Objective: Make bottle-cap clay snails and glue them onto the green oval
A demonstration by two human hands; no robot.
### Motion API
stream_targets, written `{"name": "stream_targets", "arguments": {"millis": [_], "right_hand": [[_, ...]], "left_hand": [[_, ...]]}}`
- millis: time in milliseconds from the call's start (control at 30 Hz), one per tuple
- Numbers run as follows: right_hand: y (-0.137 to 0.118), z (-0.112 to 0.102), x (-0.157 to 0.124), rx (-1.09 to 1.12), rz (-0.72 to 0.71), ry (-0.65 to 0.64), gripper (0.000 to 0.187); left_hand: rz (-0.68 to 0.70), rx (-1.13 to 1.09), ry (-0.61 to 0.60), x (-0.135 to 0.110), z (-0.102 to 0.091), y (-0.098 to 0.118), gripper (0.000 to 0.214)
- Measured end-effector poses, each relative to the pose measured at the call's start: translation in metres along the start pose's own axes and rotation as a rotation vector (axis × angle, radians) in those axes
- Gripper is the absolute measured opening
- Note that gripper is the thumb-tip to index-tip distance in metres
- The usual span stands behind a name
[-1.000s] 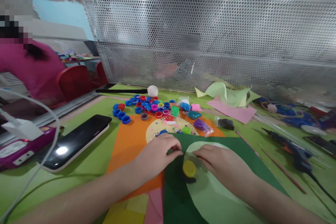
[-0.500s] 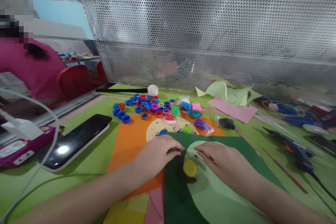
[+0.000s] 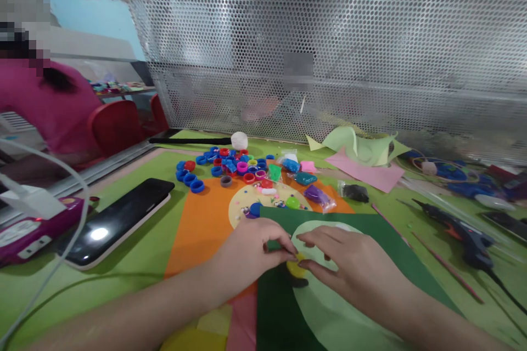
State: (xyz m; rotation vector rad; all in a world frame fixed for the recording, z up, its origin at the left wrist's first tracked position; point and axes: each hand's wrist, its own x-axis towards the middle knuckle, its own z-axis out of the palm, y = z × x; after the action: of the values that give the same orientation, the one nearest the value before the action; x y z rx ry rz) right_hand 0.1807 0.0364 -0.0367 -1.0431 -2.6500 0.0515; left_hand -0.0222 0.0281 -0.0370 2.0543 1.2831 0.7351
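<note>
My left hand [image 3: 259, 247] reaches in from the left, thumb and fingertip pinched together just over a round yellow disc, possibly a bottle cap [image 3: 295, 270]. Whatever sits in that pinch is too small to make out. Beside it my right hand [image 3: 349, 258] hovers at the disc's right edge, thumb and fingers spread apart with nothing visible between them. Both hands partly cover the disc. A dark curved piece [image 3: 300, 283] lies against its lower edge. Underneath are a pale green paper shape [image 3: 341, 307] and a dark green sheet [image 3: 274, 307].
Several coloured bottle caps [image 3: 197, 186] and clay packets [image 3: 317, 196] lie beyond an orange sheet [image 3: 201, 214] bearing a decorated cream circle [image 3: 239, 203]. A phone [image 3: 123, 219] and white cable [image 3: 84, 203] are left; a glue gun [image 3: 457, 230] is right. A perforated metal panel [image 3: 329, 38] stands behind.
Both hands have moved closer together over the yellow disc, now covering much of it. The left fingertips have closed into a pinch; the right thumb has spread away from its fingers.
</note>
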Motion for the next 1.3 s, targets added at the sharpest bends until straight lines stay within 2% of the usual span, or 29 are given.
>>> {"name": "stream_targets", "arguments": {"millis": [133,267,367,467,633,833,967,1033,1100,1167,1300], "right_hand": [[-0.002,-0.001,-0.002,-0.021,-0.012,0.003,0.017],[-0.002,-0.001,-0.002,-0.044,0.003,-0.016,0.018],[-0.003,0.001,0.001,-0.066,0.018,-0.096,0.022],[-0.006,0.005,0.002,-0.071,0.022,-0.17,0.022],[-0.012,0.007,0.002,-0.05,0.05,-0.233,0.017],[-0.013,0.007,0.004,0.004,0.111,-0.322,0.015],[-0.012,0.007,0.002,0.091,0.113,-0.3,0.016],[-0.01,0.005,0.001,0.147,0.133,-0.237,0.019],[-0.007,0.003,0.001,0.244,0.215,-0.159,0.016],[-0.004,0.0,0.003,0.388,0.321,-0.116,0.014],[0.0,-0.001,0.009,0.814,0.469,-0.143,0.029]], "left_hand": [[-0.06,-0.034,0.019,-0.003,0.001,0.002,0.005],[-0.063,-0.039,0.019,-0.003,-0.001,0.002,0.003],[-0.039,-0.037,0.011,-0.002,-0.002,0.0,0.012],[-0.054,-0.048,0.02,0.0,-0.002,-0.004,0.01],[-0.114,-0.064,0.052,0.0,0.0,-0.006,0.01],[-0.075,-0.06,0.009,0.003,-0.002,-0.004,0.014],[-0.123,-0.064,0.034,0.008,-0.002,-0.01,0.017],[-0.141,-0.085,0.039,0.01,-0.002,-0.014,0.016],[-0.142,-0.114,0.029,0.012,-0.003,-0.017,0.014],[-0.136,-0.149,0.016,0.012,-0.003,-0.018,0.016],[-0.156,-0.224,0.031,0.011,-0.004,-0.017,0.014]]}}
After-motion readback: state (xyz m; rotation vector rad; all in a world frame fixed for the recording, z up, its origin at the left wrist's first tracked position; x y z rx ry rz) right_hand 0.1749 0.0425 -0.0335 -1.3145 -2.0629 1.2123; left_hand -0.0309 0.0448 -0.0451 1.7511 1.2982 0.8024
